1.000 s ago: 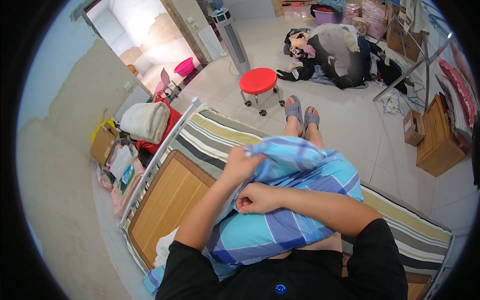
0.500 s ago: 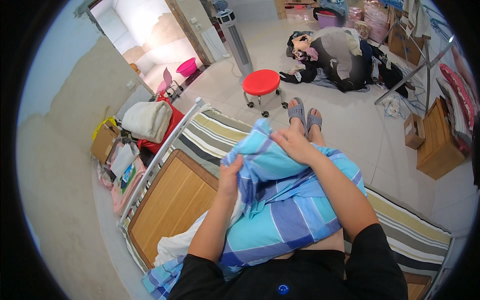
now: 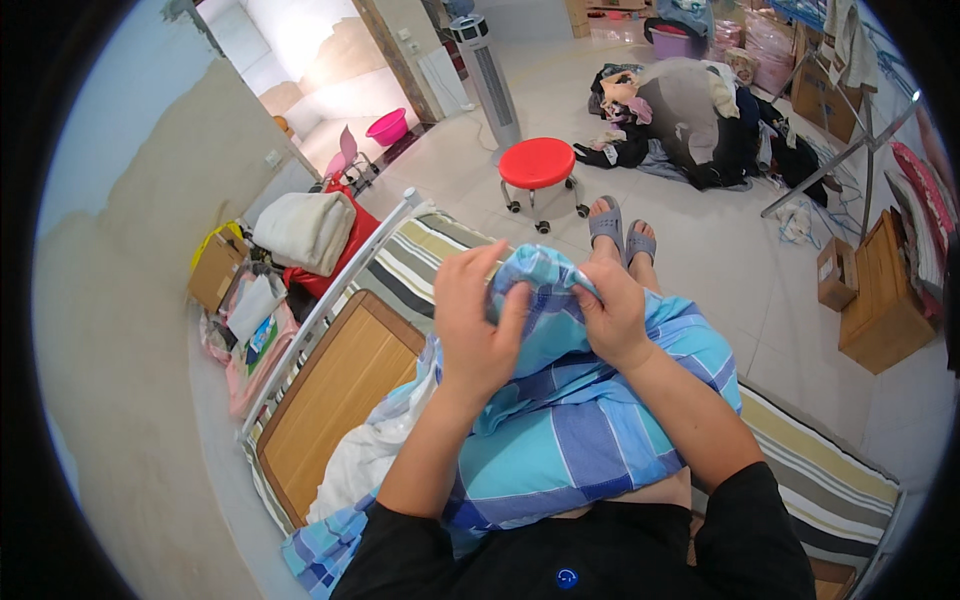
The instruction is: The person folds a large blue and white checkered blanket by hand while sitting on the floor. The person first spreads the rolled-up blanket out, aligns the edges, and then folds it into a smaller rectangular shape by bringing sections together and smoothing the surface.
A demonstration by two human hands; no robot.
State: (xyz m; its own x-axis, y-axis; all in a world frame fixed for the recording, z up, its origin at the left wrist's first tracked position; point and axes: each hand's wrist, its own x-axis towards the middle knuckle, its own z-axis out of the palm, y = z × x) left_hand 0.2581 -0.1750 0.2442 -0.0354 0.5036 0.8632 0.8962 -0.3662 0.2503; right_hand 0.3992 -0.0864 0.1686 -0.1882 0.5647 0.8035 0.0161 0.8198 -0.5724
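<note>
A blue, turquoise and white checked cloth cover [image 3: 560, 440] lies bunched across my lap. My right hand [image 3: 615, 315] pinches a gathered part of it between thumb and fingers, above my knees. Beside the same raised part is my left hand [image 3: 475, 320], its fingers stretched and its thumb apart, with the thumb against the cloth. A white lining or filling [image 3: 360, 465] shows to the left of my left forearm. Part of the cover hangs past my left elbow. What lies inside the folds is hidden.
I sit on a striped bed [image 3: 800, 445] with a metal rail [image 3: 330, 315]. On it at left lies a wooden board [image 3: 335, 400]. Ahead stand a red wheeled stool [image 3: 537, 163] and a tower fan [image 3: 488, 85]. Piled clothes [image 3: 690, 120] lie on the floor near a metal rack [image 3: 870, 140].
My left hand has loosened from the cloth and risen, its fingers now spread. My right hand has shifted slightly right and pinches the gathered cloth. The view has swung slightly left.
</note>
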